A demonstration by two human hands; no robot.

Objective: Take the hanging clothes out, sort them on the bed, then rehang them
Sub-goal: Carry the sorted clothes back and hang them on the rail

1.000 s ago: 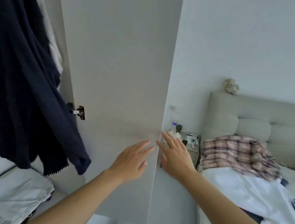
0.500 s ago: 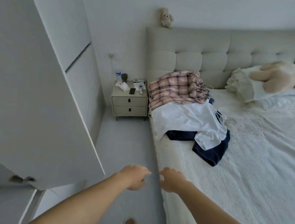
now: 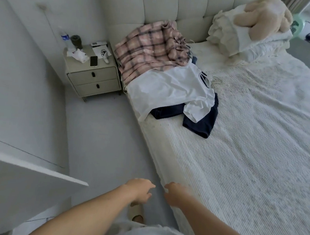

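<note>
White ribbed cover on the bed [image 3: 239, 161], which runs off to the right of and ahead of both hands. The clothes pile sits well ahead of the hands near the headboard: pink plaid shirt [image 3: 150, 48] furthest, white tee [image 3: 171, 89] draped over it, navy piece [image 3: 202, 121] poking out nearest. It all looks soft, light and floppy, so I'd grab each at the shoulders or collar so it doesn't bunch. Left hand [image 3: 138, 189] and right hand [image 3: 175, 193] hang side by side, fingers loosely curled, holding nothing, the right one over the mattress edge.
</note>
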